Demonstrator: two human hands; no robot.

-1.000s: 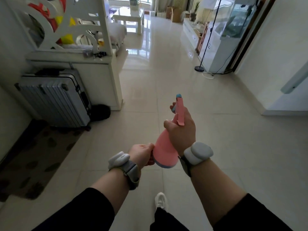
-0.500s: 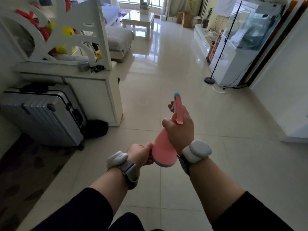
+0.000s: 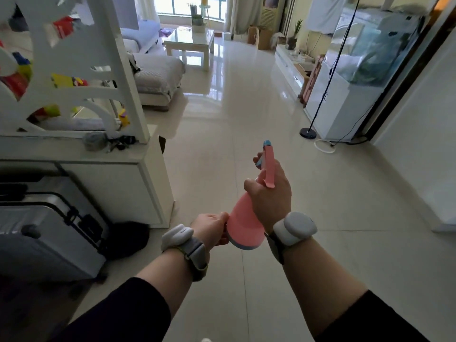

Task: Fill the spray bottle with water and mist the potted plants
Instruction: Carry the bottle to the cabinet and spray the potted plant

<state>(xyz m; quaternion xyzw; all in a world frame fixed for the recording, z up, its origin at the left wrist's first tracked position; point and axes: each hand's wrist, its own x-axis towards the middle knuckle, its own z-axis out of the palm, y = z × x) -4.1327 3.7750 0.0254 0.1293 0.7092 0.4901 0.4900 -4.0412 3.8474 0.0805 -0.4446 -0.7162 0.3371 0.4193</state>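
Note:
A pink spray bottle [image 3: 243, 224] with a pale blue base and blue nozzle tip is held in front of me over the tiled floor. My right hand [image 3: 270, 196] grips its neck, fingers round the trigger head. My left hand [image 3: 212, 229] holds the bottle's lower body from the left, fingers curled under it. Far ahead, a potted plant [image 3: 294, 33] stands on the low white cabinet at the right wall. Another small potted plant [image 3: 197, 21] sits on the white coffee table by the window.
A white divider cabinet [image 3: 123, 178] with a cut-out screen stands at left, a grey suitcase [image 3: 47, 233] beside it. A fish tank on a white stand [image 3: 350, 77] and a floor-lamp base [image 3: 308, 133] with cables are at right. A sofa [image 3: 155, 77] lies ahead left.
I have walked forward into the living room; the divider, suitcase and fish tank have drawn nearer. Both hands keep the same hold on the bottle.

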